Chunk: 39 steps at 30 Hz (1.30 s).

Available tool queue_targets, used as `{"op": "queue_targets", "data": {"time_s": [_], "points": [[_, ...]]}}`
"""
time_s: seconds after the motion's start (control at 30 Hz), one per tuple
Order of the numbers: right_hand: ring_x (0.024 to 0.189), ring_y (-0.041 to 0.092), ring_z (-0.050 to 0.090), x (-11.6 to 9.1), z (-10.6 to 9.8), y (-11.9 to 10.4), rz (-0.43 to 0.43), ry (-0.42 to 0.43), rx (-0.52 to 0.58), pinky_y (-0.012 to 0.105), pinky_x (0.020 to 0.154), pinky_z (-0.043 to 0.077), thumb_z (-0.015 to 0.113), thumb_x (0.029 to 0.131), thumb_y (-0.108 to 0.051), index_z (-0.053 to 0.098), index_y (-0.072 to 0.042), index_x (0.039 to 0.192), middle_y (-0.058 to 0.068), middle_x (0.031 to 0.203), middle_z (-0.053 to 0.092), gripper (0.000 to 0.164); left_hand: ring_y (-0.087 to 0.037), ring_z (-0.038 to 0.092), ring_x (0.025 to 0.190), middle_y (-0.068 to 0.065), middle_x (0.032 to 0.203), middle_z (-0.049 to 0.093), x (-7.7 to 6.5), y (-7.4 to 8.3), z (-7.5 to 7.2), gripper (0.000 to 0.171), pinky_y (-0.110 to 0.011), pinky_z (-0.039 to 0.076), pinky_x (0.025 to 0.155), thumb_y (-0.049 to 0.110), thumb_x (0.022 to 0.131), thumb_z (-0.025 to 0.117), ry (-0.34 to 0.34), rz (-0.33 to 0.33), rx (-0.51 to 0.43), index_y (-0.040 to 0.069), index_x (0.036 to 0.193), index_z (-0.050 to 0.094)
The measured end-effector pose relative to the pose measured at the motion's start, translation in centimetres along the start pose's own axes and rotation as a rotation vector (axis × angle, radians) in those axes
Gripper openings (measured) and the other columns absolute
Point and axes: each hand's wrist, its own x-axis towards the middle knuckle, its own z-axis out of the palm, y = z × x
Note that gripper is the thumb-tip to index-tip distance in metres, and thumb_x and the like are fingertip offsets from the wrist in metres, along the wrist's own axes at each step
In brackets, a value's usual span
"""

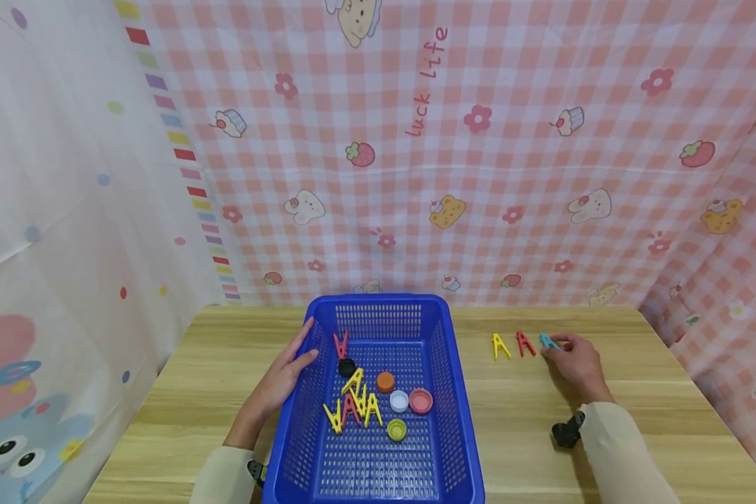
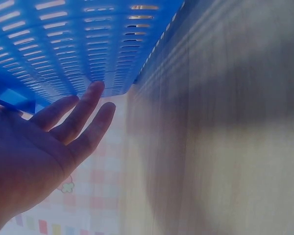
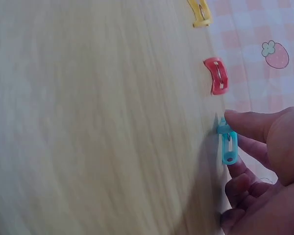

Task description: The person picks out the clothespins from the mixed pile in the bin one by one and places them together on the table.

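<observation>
My right hand (image 1: 577,364) pinches a light-blue clothespin (image 1: 548,341) at the right of the table; the right wrist view shows this clothespin (image 3: 229,147) between thumb and fingers. Left of it lie a red clothespin (image 1: 525,344) and a yellow clothespin (image 1: 500,346), forming a row. My left hand (image 1: 283,374) rests against the left side of a blue plastic basket (image 1: 378,298), thumb at the rim. In the left wrist view, its other fingers (image 2: 88,105) stretch loosely along the slotted outer wall.
Inside the basket lie several yellow clothespins (image 1: 372,410), red clothespins (image 1: 341,346), and bottle caps: black (image 1: 346,367), orange (image 1: 386,381), white (image 1: 400,401), pink (image 1: 421,401) and yellow-green (image 1: 397,430). A patterned cloth (image 1: 416,175) hangs behind the wooden table (image 1: 227,350).
</observation>
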Motion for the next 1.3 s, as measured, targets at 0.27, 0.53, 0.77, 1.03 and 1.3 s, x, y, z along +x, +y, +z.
{"op": "queue_targets", "data": {"time_s": [0.27, 0.53, 0.77, 1.03, 1.3], "points": [[0.104, 0.041, 0.054, -0.1, 0.7, -0.4, 0.050, 0.028, -0.018, 0.049, 0.083, 0.035, 0.062, 0.097, -0.036, 0.056, 0.001, 0.130, 0.026, 0.117, 0.058, 0.050, -0.041, 0.028, 0.145, -0.007, 0.166, 0.013, 0.0, -0.1, 0.0, 0.059, -0.061, 0.032, 0.111, 0.027, 0.106, 0.042, 0.000, 0.005, 0.006, 0.036, 0.159, 0.016], [0.108, 0.042, 0.053, -0.2, 0.9, -0.3, 0.044, 0.030, -0.002, 0.052, 0.086, 0.031, 0.062, 0.096, -0.037, 0.056, 0.000, 0.131, 0.027, 0.121, 0.058, 0.051, -0.040, 0.028, 0.146, -0.006, 0.166, 0.013, 0.0, 0.0, -0.1, 0.059, -0.061, 0.031, 0.111, 0.027, 0.106, 0.041, -0.004, 0.009, -0.003, 0.036, 0.159, 0.016], [0.103, 0.039, 0.053, -0.6, 0.5, -0.6, 0.063, 0.005, 0.006, 0.046, 0.082, 0.033, 0.061, 0.097, -0.040, 0.054, 0.001, 0.131, 0.026, 0.118, 0.057, 0.055, -0.040, 0.027, 0.146, -0.006, 0.166, 0.013, 0.0, 0.0, 0.0, 0.059, -0.061, 0.031, 0.111, 0.026, 0.106, 0.041, 0.000, 0.009, -0.012, 0.036, 0.159, 0.016], [0.099, 0.035, 0.054, -1.0, -0.1, -0.8, 0.042, -0.023, 0.055, 0.036, 0.072, 0.046, 0.059, 0.097, -0.044, 0.049, 0.004, 0.137, 0.026, 0.118, 0.055, 0.063, -0.039, 0.025, 0.147, -0.004, 0.166, 0.012, 0.0, 0.2, 0.0, 0.058, -0.062, 0.027, 0.113, 0.027, 0.106, 0.041, 0.001, 0.013, -0.019, 0.036, 0.159, 0.017], [0.101, 0.036, 0.051, -1.0, -0.8, -1.0, 0.064, -0.034, 0.064, 0.038, 0.074, 0.046, 0.048, 0.101, -0.041, 0.039, 0.008, 0.143, 0.029, 0.123, 0.048, 0.065, -0.038, 0.027, 0.146, -0.006, 0.166, 0.015, -0.1, 0.2, 0.0, 0.059, -0.060, 0.028, 0.113, 0.027, 0.106, 0.042, 0.011, 0.005, -0.026, 0.035, 0.159, 0.017]]}}
